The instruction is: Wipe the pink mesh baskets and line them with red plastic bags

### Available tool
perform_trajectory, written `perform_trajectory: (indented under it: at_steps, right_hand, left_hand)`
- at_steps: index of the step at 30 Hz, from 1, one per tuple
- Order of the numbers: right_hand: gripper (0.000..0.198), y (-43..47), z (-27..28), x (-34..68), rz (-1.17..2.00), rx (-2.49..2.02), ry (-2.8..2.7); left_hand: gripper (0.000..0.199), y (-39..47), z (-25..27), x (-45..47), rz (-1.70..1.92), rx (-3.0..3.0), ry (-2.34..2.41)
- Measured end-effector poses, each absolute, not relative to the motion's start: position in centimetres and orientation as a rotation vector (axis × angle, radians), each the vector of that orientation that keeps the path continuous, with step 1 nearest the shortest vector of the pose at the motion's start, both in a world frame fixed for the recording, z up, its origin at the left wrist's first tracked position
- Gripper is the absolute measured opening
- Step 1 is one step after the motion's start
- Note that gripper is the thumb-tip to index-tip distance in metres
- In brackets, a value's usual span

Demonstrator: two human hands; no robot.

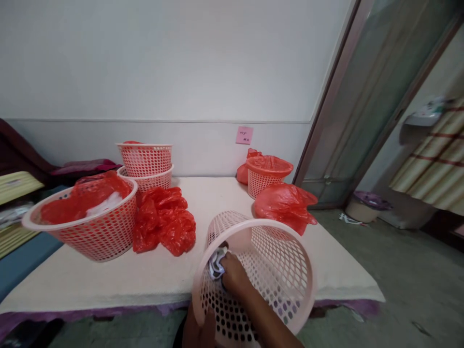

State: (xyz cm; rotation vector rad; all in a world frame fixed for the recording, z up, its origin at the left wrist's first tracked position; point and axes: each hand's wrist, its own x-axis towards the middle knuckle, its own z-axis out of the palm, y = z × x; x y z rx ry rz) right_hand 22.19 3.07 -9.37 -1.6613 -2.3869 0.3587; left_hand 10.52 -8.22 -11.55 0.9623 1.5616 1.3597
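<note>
Clutching a soft, crumpled cloth (216, 263), the right hand (232, 274) is inside a tilted basket (242, 238) at the front edge of the table (342, 270) in the head view. The left hand (208, 331) is by the basket's lower left (how firmly it grips, I cannot tell). Loose support might let the round, smooth plastic roll off; its latticed sides could snag the fabric.
</note>
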Motion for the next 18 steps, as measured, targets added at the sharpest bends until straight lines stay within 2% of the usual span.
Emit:
perform_trajectory:
  at_steps: [5, 10, 13, 16, 18]
  right_hand:
    - [0.023, 1.7, -8.1, 24.1, 0.303, -1.640, -2.426]
    - [0.024, 1.0, -6.5, 26.0, 0.326, -1.702, -2.359]
    - [0.028, -1.5, -4.4, 24.4, 0.528, -1.464, -2.329]
    - [0.036, -4.1, -2.4, 22.4, 0.789, -1.119, -2.071]
    - [0.034, -4.8, -2.1, 21.9, 0.851, -1.072, -2.022]
  left_hand:
    - [0.032, -7.0, -9.4, 9.1, 1.372, 1.088, 1.575]
    - [0.020, -6.2, -5.3, 7.9, 1.359, 1.461, 1.629]
    - [0.023, -5.1, -3.3, 7.9, 1.476, 1.665, 1.596]
    - [0.024, -4.0, -1.7, 8.1, 1.541, 1.752, 1.561]
    - [0.024, -3.4, -0.9, 8.3, 1.549, 1.778, 1.541]
